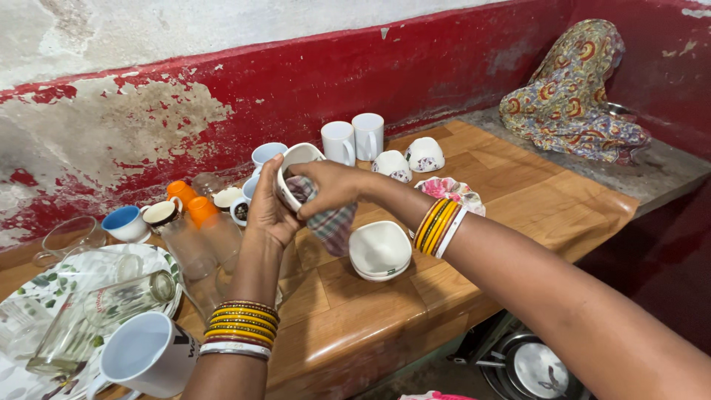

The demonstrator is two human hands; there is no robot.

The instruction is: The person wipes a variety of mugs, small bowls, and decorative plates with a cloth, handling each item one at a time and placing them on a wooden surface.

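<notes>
- At nine o'clock of the wooden counter (533,200), a patterned tray (52,285) carries lying glass bottles (96,315) and a white mug (148,355); its left part is cut off by the frame edge.
- Toward ten o'clock stand a blue-lined cup (124,222), orange-capped bottles (194,207) and small cups, partly hidden behind the wrist.
- At centre, the left hand (268,211) cups a white cup (295,167) from below, fingers curled against its wall; the cup is held tilted above the counter.
- The right hand (333,185) pinches a checked cloth (329,222), pressing it into the cup's mouth; the cloth's tail hangs down.
- Judged from the pose, wiping goes best with the cup turned against a steady cloth, the left grip firm so the glazed wall does not slip.
- At five o'clock of the cup sits a stack of white bowls (379,250); at one o'clock, two white mugs (354,137) and overturned cups (407,159).
- At two o'clock, a patterned fabric (570,92) drapes something hidden.
- The cup's interior and the right fingertips are hidden by cloth.
</notes>
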